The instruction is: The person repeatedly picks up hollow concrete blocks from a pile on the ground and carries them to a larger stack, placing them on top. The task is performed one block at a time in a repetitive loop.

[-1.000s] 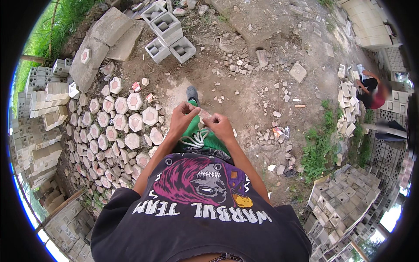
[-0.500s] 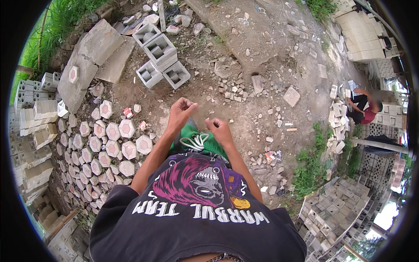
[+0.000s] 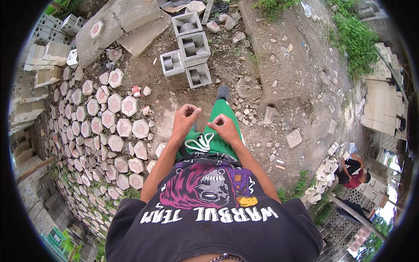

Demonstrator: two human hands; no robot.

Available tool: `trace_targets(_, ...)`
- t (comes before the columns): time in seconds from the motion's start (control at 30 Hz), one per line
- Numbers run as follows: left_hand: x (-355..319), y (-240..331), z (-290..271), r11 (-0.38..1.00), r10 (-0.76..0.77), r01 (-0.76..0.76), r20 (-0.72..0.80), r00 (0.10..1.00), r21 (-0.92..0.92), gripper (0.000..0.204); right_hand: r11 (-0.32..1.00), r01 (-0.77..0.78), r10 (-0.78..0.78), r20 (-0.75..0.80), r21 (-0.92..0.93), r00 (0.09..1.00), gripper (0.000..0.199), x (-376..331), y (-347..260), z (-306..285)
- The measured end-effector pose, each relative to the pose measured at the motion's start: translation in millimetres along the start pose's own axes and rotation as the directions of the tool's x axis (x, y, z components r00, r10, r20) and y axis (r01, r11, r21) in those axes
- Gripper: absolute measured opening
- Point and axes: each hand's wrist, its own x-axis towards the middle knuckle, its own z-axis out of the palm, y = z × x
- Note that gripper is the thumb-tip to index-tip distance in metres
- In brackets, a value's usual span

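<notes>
My left hand (image 3: 186, 120) is in front of my waist, its fingers curled in and the thumb close to the index fingertip. I see nothing held in it. To its right, my right hand (image 3: 224, 128) is curled the same way over my green shorts (image 3: 224, 114), also with nothing visible in it. A small gap separates the hands. Below them hangs the white drawstring (image 3: 200, 142) of the shorts, apart from the fingers. Ahead on the dirt stands a cluster of hollow grey concrete blocks (image 3: 194, 48), beyond the reach of both hands.
Hexagonal pavers (image 3: 115, 103) cover the ground at left. Concrete slabs (image 3: 100, 32) lie at far left, and stacked blocks (image 3: 43, 56) line the left side. Rubble (image 3: 248, 115) is scattered ahead. At right, a person (image 3: 352, 171) sits beside a pile of broken blocks (image 3: 322, 179).
My view has turned and moved forward, so the block cluster sits further right and higher in the picture. One foot now shows stepped forward. Both hands stay curled before my waist.
</notes>
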Motion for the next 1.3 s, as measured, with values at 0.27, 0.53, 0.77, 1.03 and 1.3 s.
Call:
trace_targets(0.27,119.2,-6.2,30.0,0.973,-0.06,-0.031,-0.382,0.922,-0.229,0.02,0.943,0.181,-0.097,0.288,-0.28,0.953,0.039,171.7,-15.5,-61.0)
trace_targets(0.53,199.7,-31.2,94.3,0.988,-0.125,0.064,-0.484,0.866,-0.141,0.023,0.969,0.052,0.061,0.442,-0.24,0.895,0.04,272.8,-23.2,-120.5)
trace_targets(0.77,260.3,-170.5,126.3,0.94,-0.329,0.322,-0.533,0.78,-0.108,0.03,0.912,-0.124,0.299,0.428,-0.39,0.853,0.033,372.6,115.6,-108.7)
trace_targets(1.03,379.5,-374.7,76.7,0.483,-0.737,0.86,-0.454,0.501,0.165,0.066,0.617,-0.164,0.56,0.283,-0.77,0.779,0.032,513.3,379.2,-79.9)
trace_targets(1.3,510.3,-495.6,18.1,0.659,-0.469,0.661,-0.49,0.734,0.36,0.07,0.736,-0.407,0.607,0.263,-0.541,0.75,0.071,631.9,412.1,51.7)
